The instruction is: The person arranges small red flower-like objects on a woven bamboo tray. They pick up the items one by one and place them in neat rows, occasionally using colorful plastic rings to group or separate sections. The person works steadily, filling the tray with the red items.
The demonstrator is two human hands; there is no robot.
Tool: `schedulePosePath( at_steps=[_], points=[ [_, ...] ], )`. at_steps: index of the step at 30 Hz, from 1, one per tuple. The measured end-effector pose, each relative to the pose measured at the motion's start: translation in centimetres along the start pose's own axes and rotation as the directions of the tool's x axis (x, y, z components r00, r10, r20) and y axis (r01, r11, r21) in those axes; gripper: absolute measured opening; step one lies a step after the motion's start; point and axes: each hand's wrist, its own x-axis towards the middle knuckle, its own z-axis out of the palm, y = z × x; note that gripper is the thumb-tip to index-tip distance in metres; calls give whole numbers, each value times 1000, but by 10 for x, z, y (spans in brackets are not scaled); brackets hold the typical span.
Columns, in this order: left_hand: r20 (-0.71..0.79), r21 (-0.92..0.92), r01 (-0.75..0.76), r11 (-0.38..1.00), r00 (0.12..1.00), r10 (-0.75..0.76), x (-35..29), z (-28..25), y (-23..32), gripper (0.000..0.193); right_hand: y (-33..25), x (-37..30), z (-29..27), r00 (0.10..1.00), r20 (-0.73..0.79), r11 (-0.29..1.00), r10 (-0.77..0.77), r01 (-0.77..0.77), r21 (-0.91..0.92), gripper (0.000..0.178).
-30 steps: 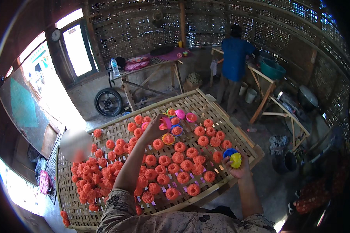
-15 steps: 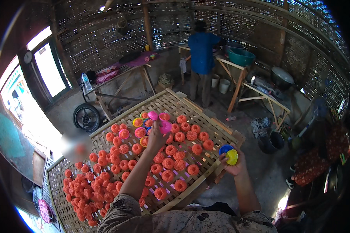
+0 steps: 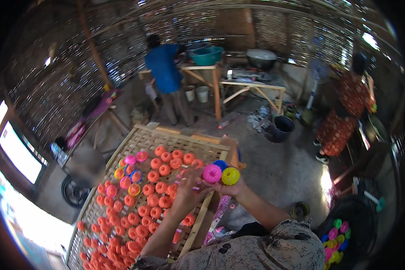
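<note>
My right hand (image 3: 233,188) is closed around small fluted cup moulds: a blue mould (image 3: 220,165), a yellow mould (image 3: 230,176) and a pink mould (image 3: 212,174). Close beside the pink one is my left hand (image 3: 188,192), its fingers apart and blurred, with no separate thing visible in them. Both hands are over the right edge of a woven bamboo tray (image 3: 144,131). Many orange-red ring-shaped noodle-like pieces (image 3: 154,176) lie across it. Left of my left hand, more coloured moulds (image 3: 125,182) with orange filling form a cluster on the tray.
A dark basin (image 3: 362,216) holding coloured moulds (image 3: 333,245) stands low at my right. Beyond the tray, one person in blue (image 3: 164,67) faces a wooden bench with a green basin (image 3: 207,56). Another person in a patterned red-brown dress (image 3: 342,117) stands at the right. A black bucket (image 3: 281,128) sits on the floor.
My left hand has come from the cluster of moulds over to my right hand. The pink mould it held is now at my right hand with the blue and yellow ones. The view has turned right.
</note>
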Motion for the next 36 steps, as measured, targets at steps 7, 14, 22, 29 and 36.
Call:
schedulePosePath(
  at_steps=[7,14,22,29,36],
  points=[
    [-235,15,30,999,972,-25,-19,-53,-14,36,-74,-81,53,852,343,918,-396,370,142,45],
    [-230,140,62,988,973,-29,-34,-61,-37,12,-117,-256,79,147,816,726,-559,561,397,38],
    [-255,97,177,979,956,-148,-48,-87,-43,15,-90,-356,82,-308,810,432,-499,722,541,32],
    [-347,132,302,944,906,-241,-45,-99,-43,15,-122,-236,92,142,856,672,-498,687,277,36],
    [-345,197,437,878,869,-355,-81,-121,-81,28,-109,-51,84,724,654,914,-221,388,-120,50]
  ],
)
